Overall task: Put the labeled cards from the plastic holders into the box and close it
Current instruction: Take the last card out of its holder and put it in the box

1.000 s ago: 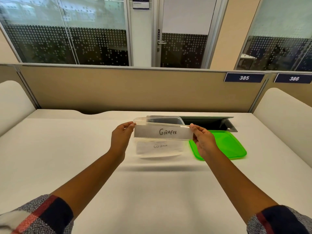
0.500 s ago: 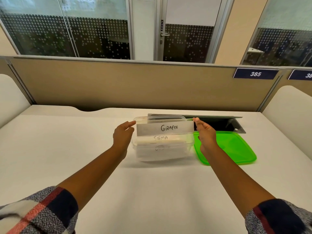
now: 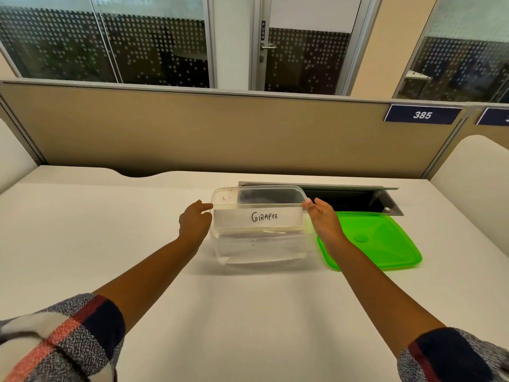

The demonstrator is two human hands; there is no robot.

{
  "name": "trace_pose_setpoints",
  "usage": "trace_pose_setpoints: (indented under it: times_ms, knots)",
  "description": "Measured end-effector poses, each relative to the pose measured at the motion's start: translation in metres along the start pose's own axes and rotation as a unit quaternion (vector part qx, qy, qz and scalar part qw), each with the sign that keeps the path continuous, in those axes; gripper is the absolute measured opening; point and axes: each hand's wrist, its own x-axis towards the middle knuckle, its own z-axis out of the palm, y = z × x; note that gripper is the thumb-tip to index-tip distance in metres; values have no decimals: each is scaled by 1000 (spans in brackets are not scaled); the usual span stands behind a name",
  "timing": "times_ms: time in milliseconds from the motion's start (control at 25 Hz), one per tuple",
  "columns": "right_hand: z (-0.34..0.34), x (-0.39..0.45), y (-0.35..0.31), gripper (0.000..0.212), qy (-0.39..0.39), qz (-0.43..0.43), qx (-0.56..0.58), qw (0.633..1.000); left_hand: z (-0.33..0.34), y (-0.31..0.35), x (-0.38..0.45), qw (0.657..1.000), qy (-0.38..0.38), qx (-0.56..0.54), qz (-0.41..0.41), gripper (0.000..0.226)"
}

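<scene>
So the white tabletop (image 3: 137, 230) takes up most of the view, with a tan partition (image 3: 206, 128) running along the far edge and a blue "385" tag (image 3: 422, 114) stuck on its right end. Behind that there's dotted glass and a door (image 3: 303, 45) marked PUSH. Set into the far side of the tabletop is a dark cable tray (image 3: 358, 199) with its flap up. Just right of centre sits the clear box (image 3: 259, 249), open on top, and the green lid (image 3: 380, 241) lies flat on the tabletop right beside it on the right, near edge slightly under the right forearm. Both arms come in from the near corners, plaid sleeves pushed up. The left hand (image 3: 194, 223) is at the left end of the box and the right hand (image 3: 323, 219) at the right end, and between them they've got the card (image 3: 257, 217) that says "GIRAFEE", standing on its long edge and partly down inside the box, near wall side. Left fingers (image 3: 205, 206) pinch the card's upper left corner, right fingers (image 3: 309, 202) are at the upper right corner, loosely spread, and I can't tell if they're really gripping or just touching. Lower in the box there's at least one more card (image 3: 259, 241) lying flat, writing too faint to read.
</scene>
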Motion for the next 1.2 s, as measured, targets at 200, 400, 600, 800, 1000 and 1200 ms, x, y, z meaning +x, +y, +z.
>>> trace_pose_setpoints:
  times_ms: [200,400,600,800,1000,1200]
  knots:
    - [5,14,-7,43,-7,-4,-59,998,4,6,16,999,-10,46,26,35]
    - [14,19,-6,42,-22,18,-118,993,14,3,24,994,-21,105,20,35]
    - [20,20,-5,50,-26,-17,-118,993,24,0,24,984,-52,168,27,42]
    - [15,15,-3,35,-50,-39,-106,992,29,-2,13,977,-25,198,70,45]
    - [6,-5,-5,37,-16,-97,-102,990,21,-1,-12,970,26,164,179,46]
    - [0,-46,-6,34,-39,-199,-172,964,17,-24,-64,945,30,197,258,49]
